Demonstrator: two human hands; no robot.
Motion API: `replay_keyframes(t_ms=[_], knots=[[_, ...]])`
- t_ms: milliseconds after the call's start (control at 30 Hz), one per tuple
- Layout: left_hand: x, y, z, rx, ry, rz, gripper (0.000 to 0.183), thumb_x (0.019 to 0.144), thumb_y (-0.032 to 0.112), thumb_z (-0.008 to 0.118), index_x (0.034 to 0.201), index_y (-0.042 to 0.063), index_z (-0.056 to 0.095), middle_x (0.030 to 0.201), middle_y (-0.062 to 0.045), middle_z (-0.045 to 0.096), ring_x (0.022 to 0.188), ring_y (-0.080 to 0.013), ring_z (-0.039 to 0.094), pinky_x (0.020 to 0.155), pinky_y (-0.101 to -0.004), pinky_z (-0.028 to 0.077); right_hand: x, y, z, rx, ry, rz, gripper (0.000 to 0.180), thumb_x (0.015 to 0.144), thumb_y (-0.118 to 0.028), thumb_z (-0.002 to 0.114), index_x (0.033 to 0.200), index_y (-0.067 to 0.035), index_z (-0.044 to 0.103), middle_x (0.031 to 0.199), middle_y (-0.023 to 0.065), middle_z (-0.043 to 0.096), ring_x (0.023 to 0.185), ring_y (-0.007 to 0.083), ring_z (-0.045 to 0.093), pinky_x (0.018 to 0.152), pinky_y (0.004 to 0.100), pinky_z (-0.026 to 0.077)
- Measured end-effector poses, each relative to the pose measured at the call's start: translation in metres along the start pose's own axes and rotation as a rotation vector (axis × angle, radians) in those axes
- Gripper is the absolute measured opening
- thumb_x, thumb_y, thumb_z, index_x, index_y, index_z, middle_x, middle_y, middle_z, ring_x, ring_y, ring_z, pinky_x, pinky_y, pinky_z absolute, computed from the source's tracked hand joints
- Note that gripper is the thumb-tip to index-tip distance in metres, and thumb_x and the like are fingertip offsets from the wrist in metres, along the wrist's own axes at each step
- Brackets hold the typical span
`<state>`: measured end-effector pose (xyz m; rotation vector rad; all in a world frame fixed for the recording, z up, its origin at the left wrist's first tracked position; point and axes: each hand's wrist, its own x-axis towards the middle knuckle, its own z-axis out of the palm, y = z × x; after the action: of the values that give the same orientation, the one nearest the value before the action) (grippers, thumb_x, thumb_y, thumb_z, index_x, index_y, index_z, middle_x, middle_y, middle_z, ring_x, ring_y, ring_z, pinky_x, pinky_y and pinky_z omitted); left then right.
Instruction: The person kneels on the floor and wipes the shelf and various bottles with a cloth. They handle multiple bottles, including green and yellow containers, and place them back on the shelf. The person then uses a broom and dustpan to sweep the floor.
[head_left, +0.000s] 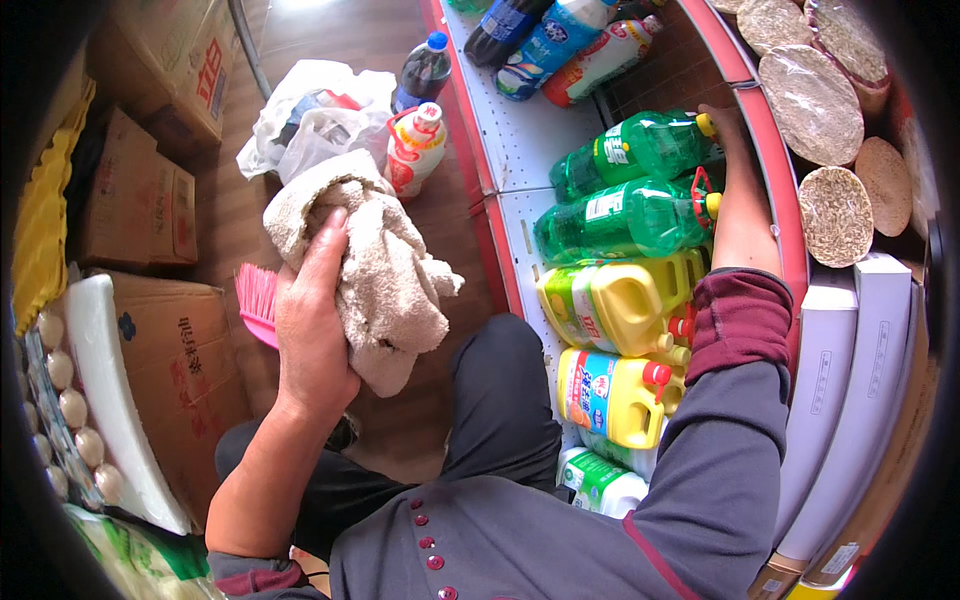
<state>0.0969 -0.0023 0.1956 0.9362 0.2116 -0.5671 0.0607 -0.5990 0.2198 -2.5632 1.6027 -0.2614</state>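
My left hand (315, 330) grips a crumpled beige terry cloth (390, 292), the thumb pressed over its fold. A dark spot marks the lower part of the cloth. My right hand (721, 124) reaches deep onto the lower shelf, beside the yellow cap of a green soda bottle (630, 150). Its fingers are mostly hidden, so whether they hold the cap or neck does not show. A second green bottle (615, 221) with a red carry handle stands beside the first. Nearby are yellow detergent jugs (600, 304) and a yellow jug with a blue label (607, 394).
On the floor are a white plastic bag (330, 112), a dark soda bottle (424, 71), a white-and-red bottle (416, 150) and a pink broom (255, 300). Cardboard boxes (187, 375) line the left. The red shelf edge (787, 187) runs past my right arm, below wrapped round packs (810, 105).
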Motion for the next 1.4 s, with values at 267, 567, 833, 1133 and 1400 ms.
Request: replay_keyframes(t_ms=[267,567,833,1133,1400], knots=[[0.006,-0.009,0.002,0.022,-0.056,-0.03,0.03,0.098,0.023,0.05,0.119,0.002,0.056,0.105,-0.008,0.064,0.092,-0.0147,0.064,0.08,-0.0302,0.052,0.025,0.0,0.001,-0.049,0.041,-0.081,0.047,0.073,-0.039,0.063,0.099,0.0,0.068,0.107,0.021,0.066,0.1,0.0286,0.064,0.085,0.0406,0.049],[0.009,-0.006,0.0,0.016,-0.005,-0.02,0.027,0.097,0.021,0.053,0.117,0.003,0.056,0.101,-0.007,0.064,0.088,-0.0148,0.065,0.077,-0.0301,0.053,0.057,0.007,0.008,-0.174,0.012,-0.08,0.044,0.077,-0.038,0.06,0.096,0.001,0.067,0.104,0.0221,0.066,0.098,0.0289,0.064,0.083,0.0408,0.05],[0.008,-0.004,0.002,0.065,-0.006,0.043,0.025,0.097,0.021,0.053,0.113,0.002,0.058,0.098,-0.007,0.065,0.086,-0.0142,0.065,0.075,-0.029,0.053,-0.02,-0.005,-0.011,0.141,0.04,-0.02,0.037,0.08,-0.036,0.06,0.082,0.0,0.066,0.075,0.0167,0.065,0.072,0.0235,0.066,0.059,0.0356,0.051],[0.011,-0.006,-0.006,0.208,-0.099,0.056,0.035,0.1,0.026,0.047,0.121,0.0,0.057,0.109,-0.008,0.064,0.096,-0.0139,0.063,0.085,-0.0288,0.05,-0.008,0.05,0.002,0.018,0.387,-0.366,0.038,0.073,-0.034,0.07,0.084,0.002,0.066,0.073,0.0115,0.063,0.061,0.02,0.06,0.053,0.034,0.045],[0.017,-0.021,0.001,0.084,-0.122,-0.009,0.035,0.101,0.026,0.046,0.122,0.0,0.057,0.113,-0.008,0.063,0.102,-0.0133,0.06,0.091,-0.03,0.047,0.027,0.08,0.019,0.119,0.366,-0.275,0.039,0.074,-0.033,0.069,0.088,0.002,0.065,0.079,0.0134,0.064,0.069,0.0233,0.061,0.06,0.0359,0.046]])
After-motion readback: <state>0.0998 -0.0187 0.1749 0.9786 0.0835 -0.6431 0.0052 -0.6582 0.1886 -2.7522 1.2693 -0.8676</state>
